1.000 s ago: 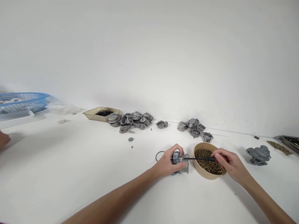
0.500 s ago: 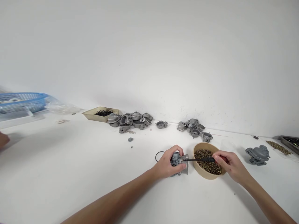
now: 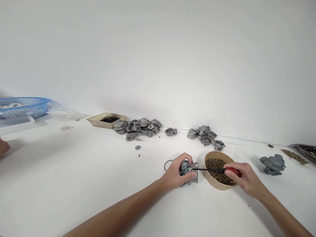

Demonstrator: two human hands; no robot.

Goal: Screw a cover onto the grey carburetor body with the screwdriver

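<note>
My left hand (image 3: 176, 172) is closed round a grey metal carburetor body (image 3: 195, 177), which lies on its side on the white table. My right hand (image 3: 244, 179) grips the red handle of a screwdriver (image 3: 213, 170). The dark shaft runs level over the bowl, and its tip meets the carburetor near my left fingers; the exact spot of contact is too small to make out. Below the shaft stands a round tan bowl (image 3: 208, 177) of small brass parts (image 3: 219, 168). Partly behind my left hand lies a black rubber ring (image 3: 168, 163).
Grey metal bowl-shaped castings (image 3: 144, 123) are heaped at the wall, with a second group (image 3: 206, 133) farther right. A cream tray (image 3: 96, 122) holds black rings. On the right stands another carburetor (image 3: 273, 164). A blue basket (image 3: 37, 105) and another person's hand (image 3: 3, 147) are at left.
My right hand has shifted its hold on the screwdriver, and more of the red handle shows. The carburetor and my left hand have moved very slightly.
</note>
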